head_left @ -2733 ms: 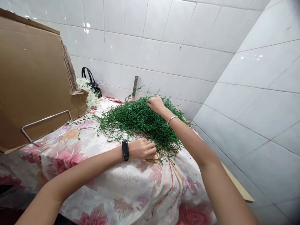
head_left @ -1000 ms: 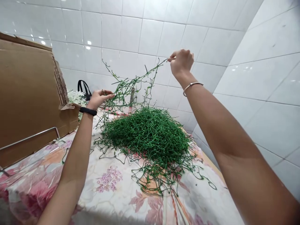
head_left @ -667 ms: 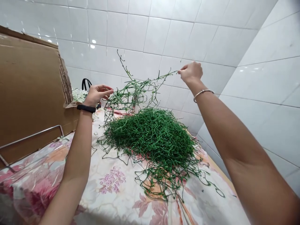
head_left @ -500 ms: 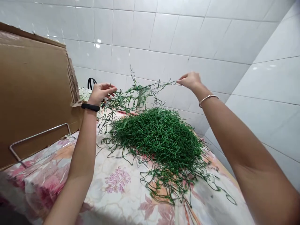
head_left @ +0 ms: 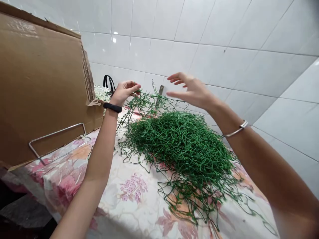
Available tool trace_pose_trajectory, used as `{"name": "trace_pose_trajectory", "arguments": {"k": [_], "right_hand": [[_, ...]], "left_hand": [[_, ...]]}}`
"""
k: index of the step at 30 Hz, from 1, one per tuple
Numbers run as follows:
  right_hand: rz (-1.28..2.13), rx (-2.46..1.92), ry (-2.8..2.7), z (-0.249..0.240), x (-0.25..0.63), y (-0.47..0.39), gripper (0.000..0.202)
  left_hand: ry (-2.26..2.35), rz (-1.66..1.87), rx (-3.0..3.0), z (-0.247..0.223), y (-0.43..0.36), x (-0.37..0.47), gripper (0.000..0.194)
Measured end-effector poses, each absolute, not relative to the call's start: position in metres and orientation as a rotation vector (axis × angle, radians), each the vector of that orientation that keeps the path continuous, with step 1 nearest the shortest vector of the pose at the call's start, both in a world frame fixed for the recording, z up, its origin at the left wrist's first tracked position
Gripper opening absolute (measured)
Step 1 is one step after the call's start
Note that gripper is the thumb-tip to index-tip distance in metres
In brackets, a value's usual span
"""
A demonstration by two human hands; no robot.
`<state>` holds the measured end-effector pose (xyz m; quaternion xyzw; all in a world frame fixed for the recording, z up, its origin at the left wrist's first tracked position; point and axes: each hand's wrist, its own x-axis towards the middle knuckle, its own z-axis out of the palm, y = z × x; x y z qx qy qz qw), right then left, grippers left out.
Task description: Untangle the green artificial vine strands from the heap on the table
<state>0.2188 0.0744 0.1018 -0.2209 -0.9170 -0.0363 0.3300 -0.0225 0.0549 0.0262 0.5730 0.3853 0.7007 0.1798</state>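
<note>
A large heap of thin green artificial stems point(head_left: 184, 146) lies tangled on the flowered tablecloth point(head_left: 132, 212). Above its far left side, my left hand point(head_left: 127, 91) pinches a loose bunch of green stems point(head_left: 146, 101), which hangs down and spreads toward the heap. My right hand point(head_left: 190, 89) is in the air over the far side of the heap, fingers apart and nothing between them. The nearest stem tips lie just left of and below its fingers. A black band is on my left wrist, a silver bangle on my right.
A big cardboard sheet or box point(head_left: 47, 89) stands at the left, with a bent metal wire frame point(head_left: 58, 131) before it. White flowers point(head_left: 102, 93) and a black handle point(head_left: 108, 81) show behind my left hand. A metal strip point(head_left: 159, 96) is near the tiled wall point(head_left: 224, 73).
My right hand has let go of the stem end it pinched and opened, moving left toward my left hand. My left hand still pinches the bunch. The view has shifted somewhat.
</note>
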Motion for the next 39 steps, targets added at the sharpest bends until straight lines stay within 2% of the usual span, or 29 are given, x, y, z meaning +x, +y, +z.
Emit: {"name": "trace_pose_trajectory", "arguments": {"k": [3,6,8,12,13,17,27,33,39], "right_hand": [[-0.15,-0.615,-2.507,0.084,0.208,0.076,0.081],[-0.235,-0.615,-2.476,0.069,0.203,0.093,0.09],[-0.274,-0.628,-2.443,0.063,0.203,0.105,0.079],[-0.249,-0.693,-2.333,0.061,0.21,0.125,0.023],[-0.218,-0.7,-2.286,0.062,0.213,0.13,0.016],[-0.077,-0.728,-2.099,0.069,0.228,0.144,0.016],[0.132,-0.72,-1.912,0.08,0.246,0.171,0.024],[0.133,-0.837,-1.818,0.087,0.244,0.174,0.017],[0.097,-0.963,-1.754,0.099,0.241,0.183,0.019]], "left_hand": [[1.028,1.958,1.676,0.031,0.05,-0.005,0.006],[0.9,1.934,1.784,0.035,0.041,0.017,0.006],[0.885,1.885,1.865,0.038,0.034,0.03,0.01],[0.959,1.811,1.94,0.045,0.02,0.042,0.02],[0.954,1.813,1.956,0.047,0.016,0.04,0.024],[0.915,1.882,2.021,0.054,-0.002,0.022,0.032],[0.983,2.238,1.875,0.049,-0.031,-0.029,0.02],[1.175,2.236,1.751,0.043,-0.03,-0.04,0.025],[1.197,2.146,1.837,0.04,-0.022,-0.044,0.028]]}}
